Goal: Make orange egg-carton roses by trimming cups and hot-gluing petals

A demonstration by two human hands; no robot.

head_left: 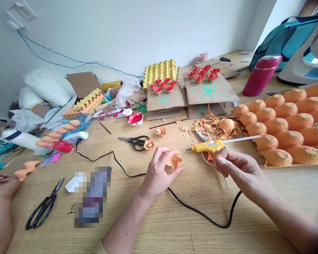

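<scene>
Between the thumb and fingers of my left hand [160,171] is an orange flower-shaped cup [175,161] cut from egg carton. My right hand [237,165] grips a yellow hot glue gun [207,146], its nozzle pointing left toward the cup but apart from it. A white glue stick [242,139] juts from the gun's rear, and a black cord [198,211] runs below both hands. Just beyond my left hand lie two orange carton flowers, one [149,144] against black-handled scissors [137,141] and another [161,131] farther back. A roll of tape [207,158] is partly hidden behind the gun.
An orange egg tray [288,116] fills the right side, beside carton scraps [206,127]. Cardboard sheets [165,100] with red flowers stand behind. A pink bottle [262,76] is at the back right. Large scissors [43,208] and another person's hand [2,187] are at left.
</scene>
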